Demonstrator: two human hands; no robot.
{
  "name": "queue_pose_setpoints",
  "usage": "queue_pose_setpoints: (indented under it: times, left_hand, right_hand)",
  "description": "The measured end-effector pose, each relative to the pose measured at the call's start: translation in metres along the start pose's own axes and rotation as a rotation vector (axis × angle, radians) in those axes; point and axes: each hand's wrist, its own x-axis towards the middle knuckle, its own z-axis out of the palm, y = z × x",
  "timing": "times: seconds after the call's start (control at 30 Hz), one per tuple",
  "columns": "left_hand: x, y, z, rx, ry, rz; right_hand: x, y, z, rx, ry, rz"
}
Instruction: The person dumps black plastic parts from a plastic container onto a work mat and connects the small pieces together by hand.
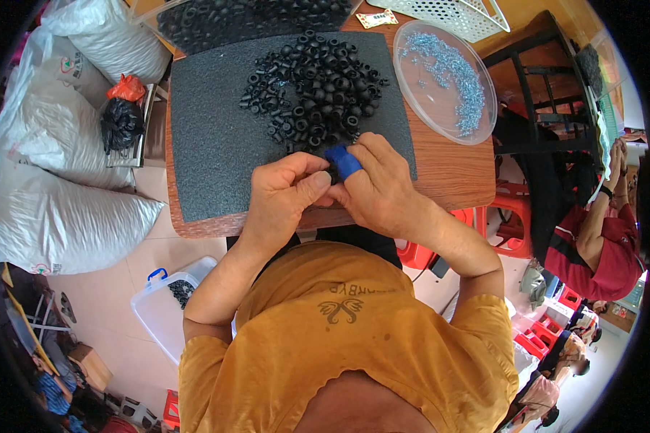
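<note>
At the near edge of a dark grey mat (pixel 213 130), my two hands meet in front of me. My left hand (pixel 285 193) is closed, thumb and forefinger pinched on a small black part (pixel 333 173). My right hand (pixel 383 180) closes on the same part from the other side; a blue wrap (pixel 345 163) covers its forefinger. Fingers hide most of the part. Just beyond lies a heap of small black hollow parts (pixel 318 86), some rounded and some like short tubes. A round clear lid (pixel 420 97) to the right carries many tiny light-blue pieces (pixel 462 83).
A clear bin of black parts (pixel 253 22) stands at the table's back, near a small wrapper (pixel 377 19) and a white perforated basket (pixel 455 16). White sacks (pixel 72 224) crowd the left floor. A clear box (pixel 155 310) sits low left. Another person (pixel 592 249) is at right.
</note>
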Motion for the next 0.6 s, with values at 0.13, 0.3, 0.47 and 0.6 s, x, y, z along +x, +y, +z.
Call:
queue_pose_setpoints:
  times: [0.13, 0.3, 0.47, 0.6]
  left_hand:
    - [0.000, 0.002, 0.001, 0.018, -0.006, -0.007]
    - [0.000, 0.005, 0.001, 0.114, -0.019, -0.056]
    - [0.002, 0.005, -0.003, -0.014, -0.024, -0.032]
    - [0.002, 0.006, -0.001, -0.067, -0.007, 0.058]
  right_hand:
    - [-0.002, 0.001, 0.004, -0.089, 0.072, -0.123]
    - [-0.002, -0.003, -0.002, -0.138, -0.023, -0.162]
    - [0.001, 0.004, 0.007, -0.035, 0.132, -0.151]
    - [0.010, 0.003, 0.004, -0.030, 0.188, -0.105]
